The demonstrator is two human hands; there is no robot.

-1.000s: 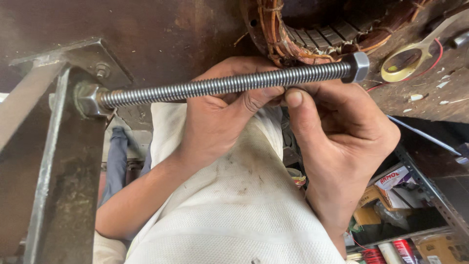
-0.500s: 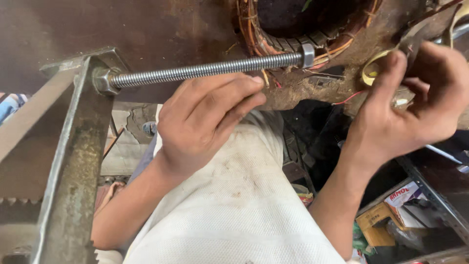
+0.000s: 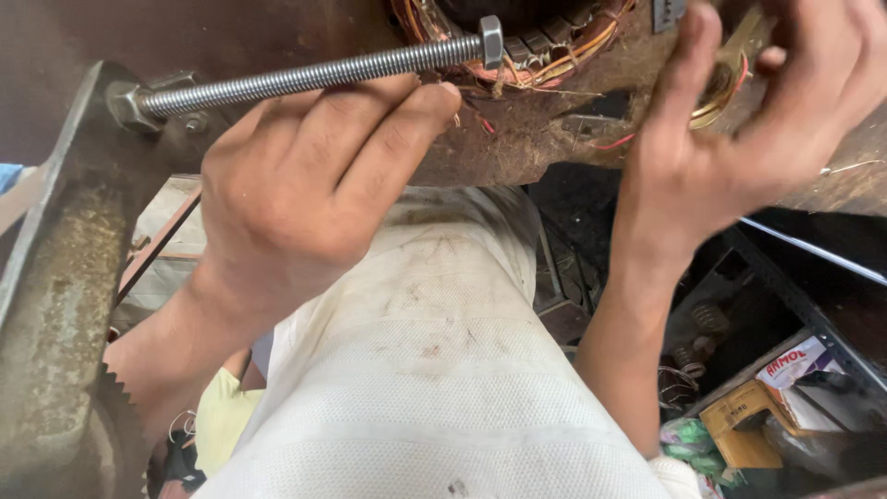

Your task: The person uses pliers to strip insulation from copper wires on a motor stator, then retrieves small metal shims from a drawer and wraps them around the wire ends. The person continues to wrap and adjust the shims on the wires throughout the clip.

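Observation:
A long threaded steel rod [image 3: 305, 76] with a hex nut [image 3: 491, 41] at its right end runs across the top of the view. Its left end passes through a rusty steel bracket [image 3: 55, 277]. My left hand [image 3: 305, 185] holds the rod from below, fingertips near the nut. At the top right, my right hand [image 3: 739, 120] is curled around a yellowish roll of tape [image 3: 716, 97], lifted off the dirty bench [image 3: 554, 148]. Behind the nut lies a motor stator with copper windings [image 3: 564, 46].
A white, stained cloth [image 3: 443, 388] covers my lap in the middle. At the lower right, a metal shelf rail [image 3: 804, 323] crosses above small cartons and packets [image 3: 748, 425]. Springs and wire scraps [image 3: 702, 323] lie in the dark gap beside my right forearm.
My right hand left the rod, reached right to the tape roll and closed on it. The view shifted closer. My left hand stayed on the rod.

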